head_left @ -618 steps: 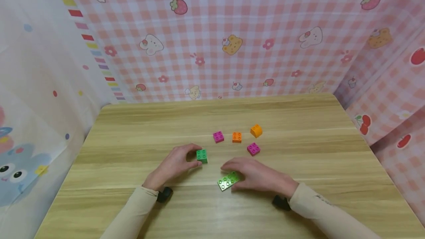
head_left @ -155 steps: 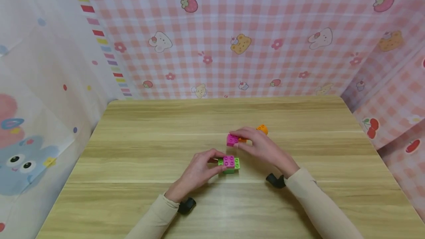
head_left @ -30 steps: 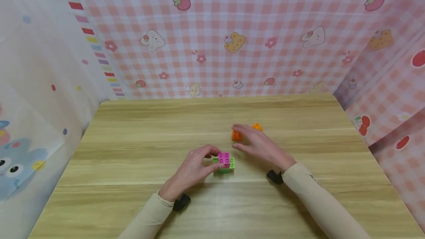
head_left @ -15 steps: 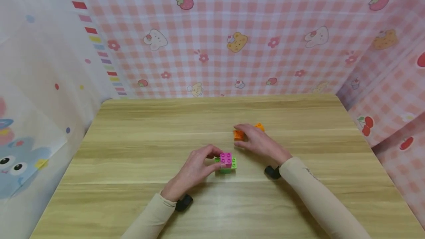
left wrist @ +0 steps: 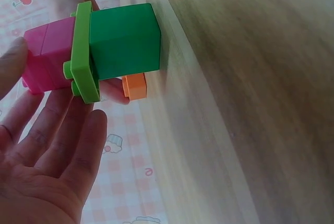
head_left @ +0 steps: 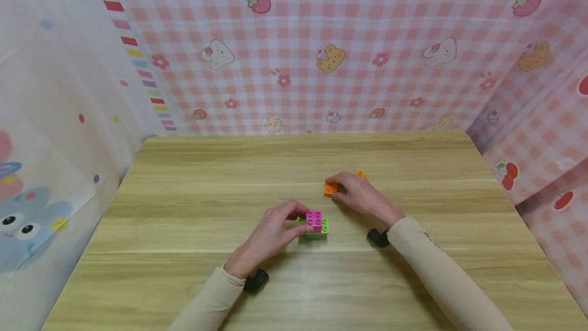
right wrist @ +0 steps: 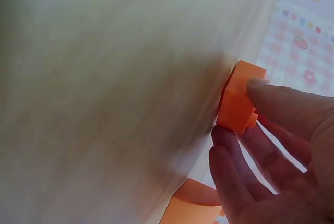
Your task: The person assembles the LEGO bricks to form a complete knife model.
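A small stack of toy building bricks stands on the wooden table. It has a green brick (left wrist: 128, 41) at the bottom, a lime plate (left wrist: 82, 57) across it, and two magenta bricks (left wrist: 55, 51) on top. My left hand (head_left: 271, 234) holds this stack by the magenta part, thumb on one side and fingertips on the other. Farther back and to the right, my right hand (head_left: 363, 197) pinches an orange brick (right wrist: 236, 98) between thumb and fingers, low over the tabletop. Its studs are partly covered by the fingers.
A rounded orange brick (head_left: 361, 174) lies just behind the right hand, partly hidden by it. The wooden table (head_left: 193, 178) ends at a pink checked cloth (head_left: 294, 40) at the back. Black wrist cameras (head_left: 255, 281) sit under both wrists.
Over twenty seconds, the loose green, lime and magenta bricks became one stack; the second magenta one joined within the last five. In the last second, my right fingers closed on the orange brick.
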Demonstrator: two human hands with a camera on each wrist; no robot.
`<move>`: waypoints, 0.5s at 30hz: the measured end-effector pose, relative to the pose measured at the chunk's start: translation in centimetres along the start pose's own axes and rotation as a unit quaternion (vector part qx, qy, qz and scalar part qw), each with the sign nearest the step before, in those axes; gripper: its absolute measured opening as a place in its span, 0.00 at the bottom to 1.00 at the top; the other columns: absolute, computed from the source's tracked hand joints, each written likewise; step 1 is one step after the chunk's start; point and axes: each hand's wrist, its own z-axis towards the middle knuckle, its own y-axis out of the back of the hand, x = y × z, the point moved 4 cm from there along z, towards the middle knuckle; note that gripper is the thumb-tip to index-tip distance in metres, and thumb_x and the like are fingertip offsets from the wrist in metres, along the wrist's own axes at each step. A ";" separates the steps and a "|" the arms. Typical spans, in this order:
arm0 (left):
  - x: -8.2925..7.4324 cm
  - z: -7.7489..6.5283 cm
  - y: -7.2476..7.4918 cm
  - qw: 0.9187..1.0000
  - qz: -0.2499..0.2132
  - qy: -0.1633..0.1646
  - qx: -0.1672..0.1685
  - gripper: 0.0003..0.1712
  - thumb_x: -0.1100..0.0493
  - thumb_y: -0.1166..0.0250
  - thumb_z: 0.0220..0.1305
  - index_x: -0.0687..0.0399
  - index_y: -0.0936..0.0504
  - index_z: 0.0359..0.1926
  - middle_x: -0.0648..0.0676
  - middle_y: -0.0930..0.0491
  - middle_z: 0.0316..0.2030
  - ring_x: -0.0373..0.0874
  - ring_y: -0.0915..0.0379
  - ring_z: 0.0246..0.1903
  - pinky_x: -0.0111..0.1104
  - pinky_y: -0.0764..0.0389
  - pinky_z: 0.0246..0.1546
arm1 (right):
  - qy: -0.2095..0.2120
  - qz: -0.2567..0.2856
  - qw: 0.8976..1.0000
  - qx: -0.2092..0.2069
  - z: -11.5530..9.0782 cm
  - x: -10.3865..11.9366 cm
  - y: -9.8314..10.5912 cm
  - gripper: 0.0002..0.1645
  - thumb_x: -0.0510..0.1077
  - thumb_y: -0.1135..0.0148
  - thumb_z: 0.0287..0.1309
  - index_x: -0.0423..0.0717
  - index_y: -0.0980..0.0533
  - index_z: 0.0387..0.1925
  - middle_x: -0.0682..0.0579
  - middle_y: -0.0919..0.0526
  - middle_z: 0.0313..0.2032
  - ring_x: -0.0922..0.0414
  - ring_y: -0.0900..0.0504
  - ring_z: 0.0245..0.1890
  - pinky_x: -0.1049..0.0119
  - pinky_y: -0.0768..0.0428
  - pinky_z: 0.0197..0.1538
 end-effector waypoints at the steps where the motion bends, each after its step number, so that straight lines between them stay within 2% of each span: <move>1: 0.0 0.0 0.0 1.000 -0.001 0.000 0.000 0.18 0.54 0.26 0.65 0.50 0.18 0.52 0.48 0.14 0.50 0.43 0.19 0.53 0.39 0.18 0.57 | 0.001 0.002 1.000 -0.001 -0.1 0.0 0.0 0.27 0.41 0.32 0.69 0.40 0.24 0.66 0.41 0.20 0.62 0.43 0.24 0.64 0.45 0.28 0.69; 10: 0.0 0.0 0.0 1.000 0.002 -0.006 0.002 0.16 0.55 0.26 0.66 0.51 0.18 0.52 0.49 0.14 0.50 0.44 0.18 0.53 0.39 0.17 0.57 | 0.008 0.056 0.998 -0.035 -1.2 0.5 0.7 0.26 0.43 0.35 0.71 0.41 0.24 0.67 0.42 0.19 0.62 0.45 0.21 0.62 0.46 0.24 0.66; 15: 0.0 0.1 0.0 1.000 0.006 -0.007 0.010 0.15 0.56 0.28 0.67 0.52 0.19 0.52 0.50 0.14 0.51 0.43 0.19 0.52 0.38 0.18 0.57 | 0.025 0.068 0.996 -0.059 -2.0 0.8 1.1 0.26 0.44 0.34 0.70 0.39 0.23 0.65 0.43 0.18 0.61 0.46 0.19 0.58 0.47 0.20 0.62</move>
